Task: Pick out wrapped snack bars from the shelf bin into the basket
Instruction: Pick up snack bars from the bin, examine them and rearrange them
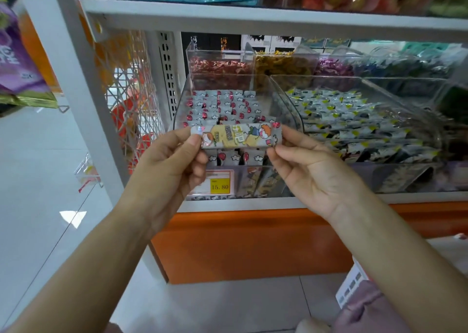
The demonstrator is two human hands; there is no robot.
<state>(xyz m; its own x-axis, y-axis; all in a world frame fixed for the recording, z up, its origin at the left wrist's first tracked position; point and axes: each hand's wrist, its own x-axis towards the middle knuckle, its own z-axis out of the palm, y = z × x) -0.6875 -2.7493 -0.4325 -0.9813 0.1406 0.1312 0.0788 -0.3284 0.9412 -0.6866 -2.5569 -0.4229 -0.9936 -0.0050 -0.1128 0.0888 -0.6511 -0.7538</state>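
Head view: you've got one wrapped snack bar [240,136] held level between both hands, long side across the frame, cartoon print facing the camera. Your left hand [174,160] pinches the bar's left end, thumb on the front face, fingers curled behind. Your right hand [311,173] pinches the right end between thumb and forefinger, other fingers loosely curled below. Neither hand is free.

The bar is in the air just in front of the clear bin [180,109], about level with its front rim. Can't tell if it touches the rim. The bin is packed with rows of bars [222,104] in grey wrap with red marks. A yellow price tag [219,183] reading 15.80 sits on the bin's front wall, below the held bar.

Just beside it on the right, a second clear bin [405,84] holds yellow-and-black wrapped bars [354,120]. Behind both are smaller clear boxes of red foil sweets [217,65] and gold foil sweets [278,64]. All of it sits on a white shelf [253,203] over an orange base panel [240,244]. Pale tiled floor [38,180] to the left. Pinkish cloth [367,307] bottom right, can't tell what it is.
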